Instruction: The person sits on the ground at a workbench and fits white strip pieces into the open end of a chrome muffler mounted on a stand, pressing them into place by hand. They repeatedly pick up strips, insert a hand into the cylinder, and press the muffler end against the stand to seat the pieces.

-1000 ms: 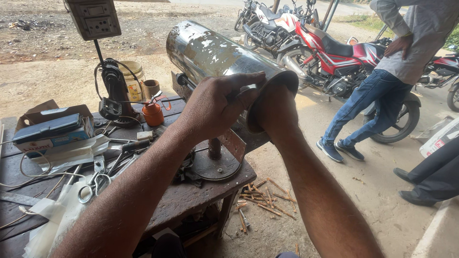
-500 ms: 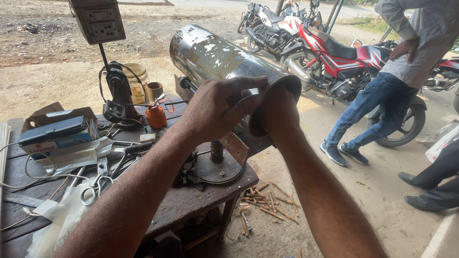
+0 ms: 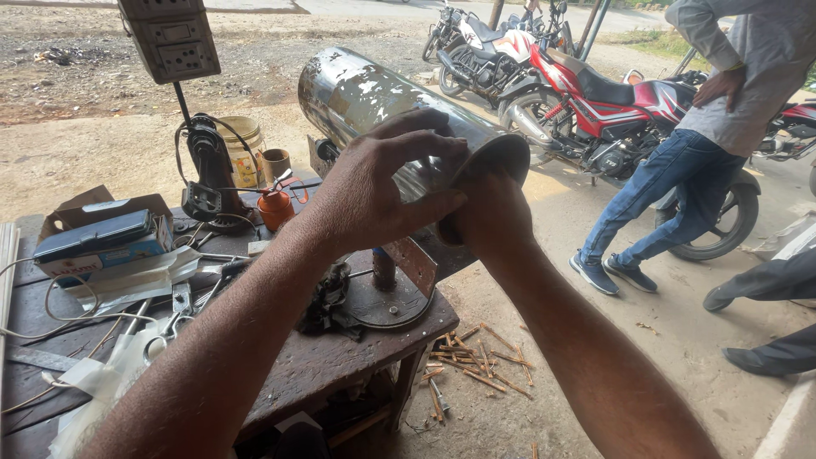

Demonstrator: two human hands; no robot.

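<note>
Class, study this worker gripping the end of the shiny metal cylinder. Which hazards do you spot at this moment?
1. The right hand sits at the open rim of the metal cylinder; a raw edge might cut it.
2. The left hand grips polished metal bare, so it may slip.
3. Scissors and loose wires crowd the workbench beneath.

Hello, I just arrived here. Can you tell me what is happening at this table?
A person is handling a shiny metal cylinder that sits on a stand on a dark worktable outdoors. The left hand lies over the top of the cylinder near its open end, and the right hand presses against that end. Scissors, a blue box and a small orange oil can lie on the table. Another person stands by a red motorcycle.
</note>
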